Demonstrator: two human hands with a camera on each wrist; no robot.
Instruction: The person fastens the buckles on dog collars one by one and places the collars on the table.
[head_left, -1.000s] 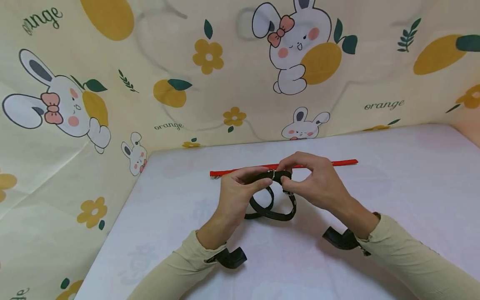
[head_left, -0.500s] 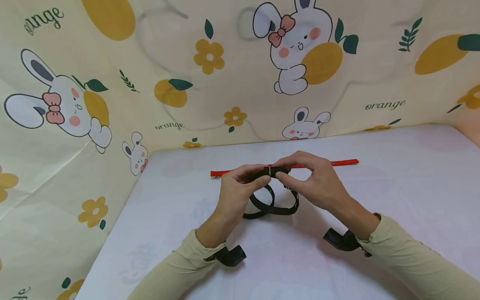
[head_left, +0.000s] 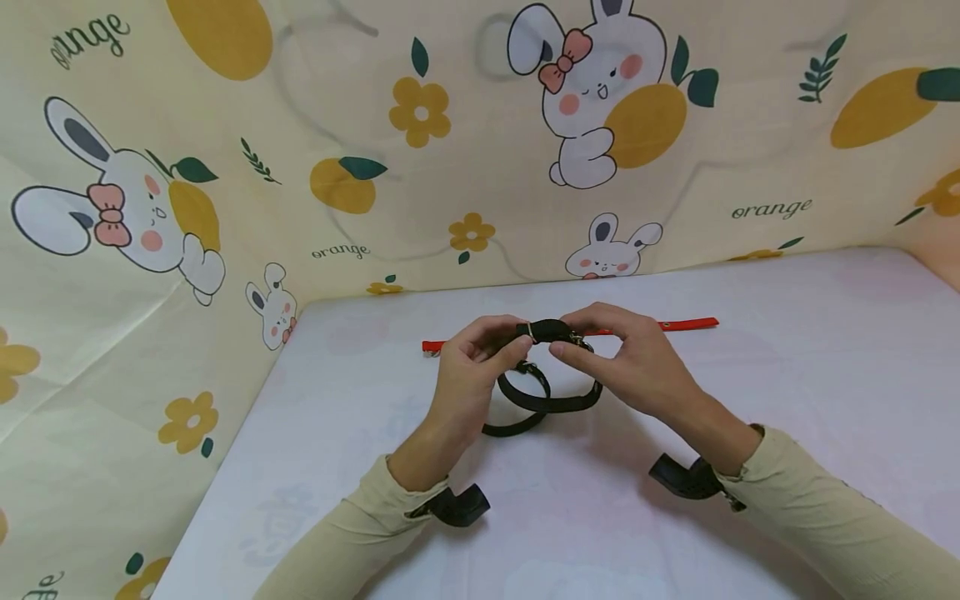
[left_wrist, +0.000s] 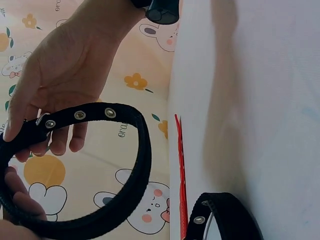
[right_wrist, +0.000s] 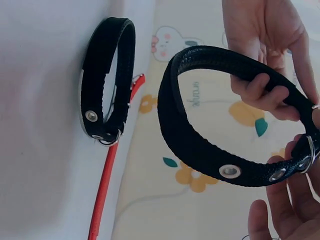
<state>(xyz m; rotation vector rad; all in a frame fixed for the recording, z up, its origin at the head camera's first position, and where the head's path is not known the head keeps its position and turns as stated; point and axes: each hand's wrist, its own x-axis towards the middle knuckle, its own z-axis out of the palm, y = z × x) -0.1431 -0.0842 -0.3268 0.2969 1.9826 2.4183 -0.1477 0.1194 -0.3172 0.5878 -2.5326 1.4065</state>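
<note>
Your left hand [head_left: 474, 363] and right hand [head_left: 633, 358] both pinch the upper loop [head_left: 551, 332] above the tabletop [head_left: 570, 525], towards its far edge. It looks light, pliable and unlikely to slip; grip it beside the ring [right_wrist: 313, 155].

Looped black eyeleted collar [left_wrist: 144, 155] held by the right hand [left_wrist: 62, 82] (top) and the left hand [left_wrist: 25, 202] (bottom); a second black collar [left_wrist: 229, 212] and a red strap [left_wrist: 182, 175] rest on the white tabletop [left_wrist: 280, 125]
</note>
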